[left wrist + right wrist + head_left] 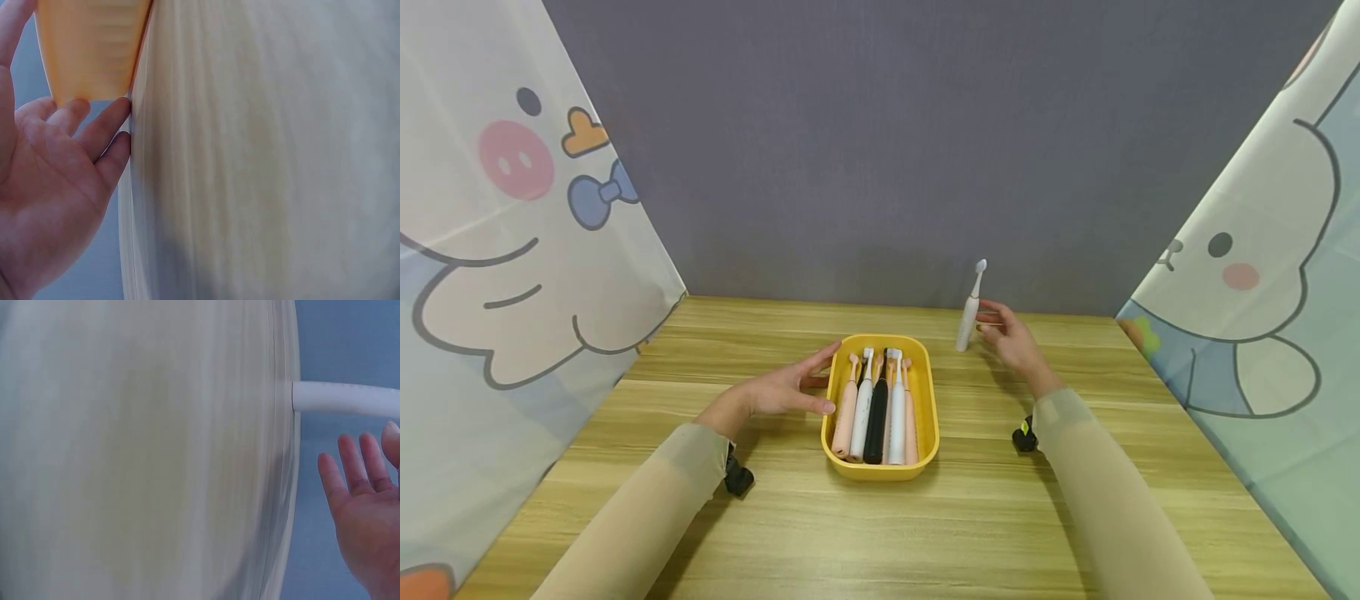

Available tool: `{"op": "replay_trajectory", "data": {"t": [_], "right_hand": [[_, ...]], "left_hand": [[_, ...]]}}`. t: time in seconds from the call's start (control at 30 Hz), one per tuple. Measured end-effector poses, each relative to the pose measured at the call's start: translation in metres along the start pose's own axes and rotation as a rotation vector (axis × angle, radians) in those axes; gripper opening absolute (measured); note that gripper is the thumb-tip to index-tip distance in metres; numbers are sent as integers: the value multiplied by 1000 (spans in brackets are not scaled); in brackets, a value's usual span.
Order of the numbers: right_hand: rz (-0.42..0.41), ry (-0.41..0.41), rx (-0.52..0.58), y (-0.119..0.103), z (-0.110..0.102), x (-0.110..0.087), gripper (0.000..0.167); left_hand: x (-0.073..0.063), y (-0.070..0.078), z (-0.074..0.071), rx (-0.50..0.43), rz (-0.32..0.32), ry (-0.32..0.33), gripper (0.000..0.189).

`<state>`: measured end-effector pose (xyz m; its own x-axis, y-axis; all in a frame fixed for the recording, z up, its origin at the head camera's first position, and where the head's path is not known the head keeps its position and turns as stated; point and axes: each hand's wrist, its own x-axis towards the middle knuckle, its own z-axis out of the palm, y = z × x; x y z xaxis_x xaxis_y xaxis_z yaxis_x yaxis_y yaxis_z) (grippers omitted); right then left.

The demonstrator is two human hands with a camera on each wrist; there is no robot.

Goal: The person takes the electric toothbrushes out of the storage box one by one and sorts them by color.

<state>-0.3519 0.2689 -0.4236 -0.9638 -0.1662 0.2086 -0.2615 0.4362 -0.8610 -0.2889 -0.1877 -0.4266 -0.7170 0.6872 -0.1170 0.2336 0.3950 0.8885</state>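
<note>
A white electric toothbrush (968,322) stands upright on its base near the back of the table. My right hand (1012,343) is just to its right, fingers extended; in the right wrist view a gap shows between this hand (369,515) and the toothbrush's white handle (344,399). On the left side of a yellow bin (880,473), my left hand (778,390) rests its spread fingers against the wall, thumb near the rim. Several electric toothbrushes lie side by side in the bin, including a black one (876,422), a white one (897,421) and a pink one (846,419).
The wood-grain table (880,542) ends at a grey back panel (865,167). Cloths with cartoon animals hang at the left (490,275) and right (1247,333) sides.
</note>
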Motion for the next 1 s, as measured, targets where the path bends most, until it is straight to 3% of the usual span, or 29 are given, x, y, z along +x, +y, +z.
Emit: {"op": "replay_trajectory", "data": {"t": [0.63, 1.0], "right_hand": [[14, -54, 49, 1, -39, -41, 57], [-43, -105, 116, -16, -35, -57, 53]], "left_hand": [[1, -3, -1, -8, 0, -9, 122], [1, -6, -1, 14, -8, -3, 121]]}}
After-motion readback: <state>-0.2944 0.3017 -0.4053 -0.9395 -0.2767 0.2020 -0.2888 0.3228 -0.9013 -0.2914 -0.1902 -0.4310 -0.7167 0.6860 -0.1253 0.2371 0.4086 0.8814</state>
